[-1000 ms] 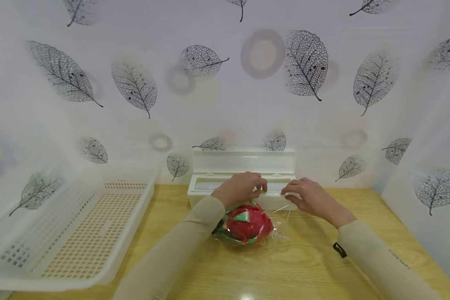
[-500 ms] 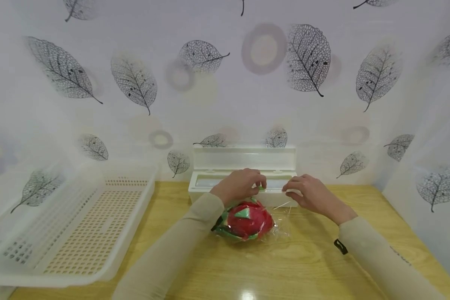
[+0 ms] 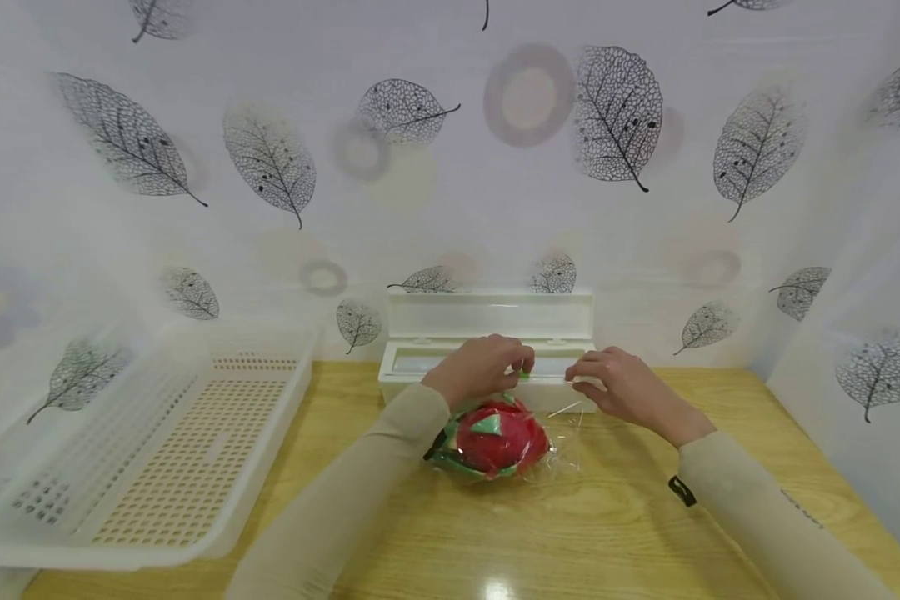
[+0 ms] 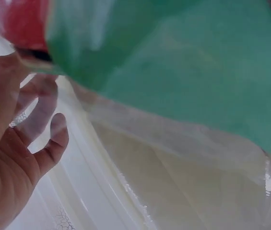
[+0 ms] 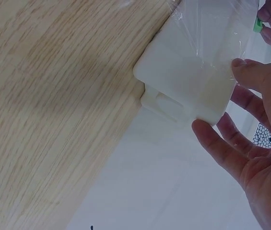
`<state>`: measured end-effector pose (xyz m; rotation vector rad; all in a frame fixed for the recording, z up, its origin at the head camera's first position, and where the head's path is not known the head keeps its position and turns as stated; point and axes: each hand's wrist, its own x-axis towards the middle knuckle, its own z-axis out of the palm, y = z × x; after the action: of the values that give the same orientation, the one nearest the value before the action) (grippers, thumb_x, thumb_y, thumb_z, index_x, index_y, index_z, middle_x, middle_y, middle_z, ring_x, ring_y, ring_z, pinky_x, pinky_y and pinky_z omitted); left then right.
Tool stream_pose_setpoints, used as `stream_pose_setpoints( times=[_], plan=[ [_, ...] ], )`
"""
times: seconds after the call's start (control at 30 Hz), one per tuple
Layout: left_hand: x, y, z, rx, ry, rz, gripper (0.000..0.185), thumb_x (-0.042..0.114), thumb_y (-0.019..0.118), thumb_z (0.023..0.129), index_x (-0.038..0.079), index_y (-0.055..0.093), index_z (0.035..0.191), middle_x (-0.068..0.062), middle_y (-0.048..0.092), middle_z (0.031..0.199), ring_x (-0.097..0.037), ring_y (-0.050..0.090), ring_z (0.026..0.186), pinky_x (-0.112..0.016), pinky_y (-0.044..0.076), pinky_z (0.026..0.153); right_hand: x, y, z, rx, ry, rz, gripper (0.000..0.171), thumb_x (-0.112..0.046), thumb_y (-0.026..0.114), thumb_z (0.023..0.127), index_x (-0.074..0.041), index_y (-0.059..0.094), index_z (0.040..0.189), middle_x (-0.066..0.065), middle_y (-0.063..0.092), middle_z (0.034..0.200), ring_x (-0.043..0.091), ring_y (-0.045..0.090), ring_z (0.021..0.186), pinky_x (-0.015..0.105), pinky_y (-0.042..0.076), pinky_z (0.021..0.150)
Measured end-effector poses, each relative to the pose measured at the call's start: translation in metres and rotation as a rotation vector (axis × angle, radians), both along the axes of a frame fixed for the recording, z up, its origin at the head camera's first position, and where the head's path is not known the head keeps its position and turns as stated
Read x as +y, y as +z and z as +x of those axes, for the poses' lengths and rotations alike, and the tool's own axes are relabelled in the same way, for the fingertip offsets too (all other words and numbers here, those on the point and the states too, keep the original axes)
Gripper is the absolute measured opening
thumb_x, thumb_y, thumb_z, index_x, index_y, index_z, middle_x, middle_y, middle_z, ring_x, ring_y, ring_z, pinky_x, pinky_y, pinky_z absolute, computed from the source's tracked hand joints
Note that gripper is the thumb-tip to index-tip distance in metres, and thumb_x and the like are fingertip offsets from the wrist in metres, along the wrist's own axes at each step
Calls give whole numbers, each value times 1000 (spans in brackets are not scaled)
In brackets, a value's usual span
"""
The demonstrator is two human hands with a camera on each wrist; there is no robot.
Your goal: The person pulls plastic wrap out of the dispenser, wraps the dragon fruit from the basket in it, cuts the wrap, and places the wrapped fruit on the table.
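Observation:
A white cling film dispenser (image 3: 487, 393) stands by the wall with its long lid (image 3: 487, 317) raised. My left hand (image 3: 483, 365) pinches the small green cutter slider (image 5: 258, 25) on the dispenser's front edge. At the box's right end, my right hand (image 3: 626, 387) holds the edge and corner with thumb and fingers. Clear film (image 5: 207, 33) hangs over the box front in the right wrist view. In front of the dispenser, partly under my left wrist, lies a red and green dragon fruit (image 3: 498, 442) with film around it. Its green part fills much of the left wrist view.
To the left stands a white perforated plastic basket (image 3: 262, 467) on the wooden table (image 3: 570, 533). A leaf-patterned wall covering (image 3: 457, 208) rises right behind the dispenser and continues along both sides.
The head view has tilted slightly, so the whole scene sits a little higher in the picture. Both hands keep their places on the dispenser, and the dragon fruit has not moved.

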<state>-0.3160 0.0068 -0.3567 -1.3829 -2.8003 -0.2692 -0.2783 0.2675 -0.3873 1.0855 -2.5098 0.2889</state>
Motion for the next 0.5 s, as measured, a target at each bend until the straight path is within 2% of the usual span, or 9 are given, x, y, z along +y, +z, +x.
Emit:
stream_pose_setpoints(
  times=[0.33,0.5],
  plan=[
    [-2,-5,2,115,-32,-31,14,17,63,100,22,68,113,3,68,106,-11,64,88,-24,56,77,1,0,0,-9,-4,8,15,-6,78,87,-11,77,101,2,76,96,22,72,84,51,57,86],
    [-4,-5,3,107,-30,-30,14,18,64,100,22,68,113,3,68,107,-11,64,89,-24,57,78,0,0,0,-7,-1,9,15,-6,78,87,-10,77,101,2,76,96,22,71,84,51,57,86]
  ],
)
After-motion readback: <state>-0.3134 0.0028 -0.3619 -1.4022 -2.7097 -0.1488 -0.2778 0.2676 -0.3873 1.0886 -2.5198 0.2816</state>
